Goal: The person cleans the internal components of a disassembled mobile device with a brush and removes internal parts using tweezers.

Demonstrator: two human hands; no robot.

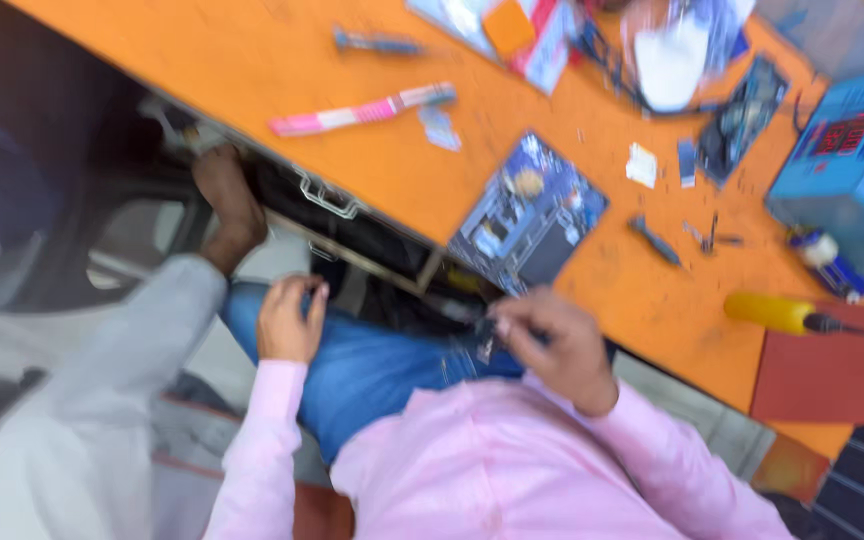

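Observation:
The picture is blurred. My right hand (552, 345) is closed on a small dark part (483, 338), held over my lap at the near edge of the orange table (282, 50). My left hand (288, 320), in a pink sleeve, rests on my blue jeans (372, 365) with the fingers curled in, and nothing shows in it. An opened blue device with its circuit board exposed (527, 215) lies on the table just above my right hand.
Another person's hand (227, 200), in a pale sleeve, reaches to the open drawer with a metal handle (327, 195). On the table lie a pink and white tool (362, 112), a yellow-handled screwdriver (782, 313), a red mat (822, 365), a blue box with a red display (852, 165) and small parts.

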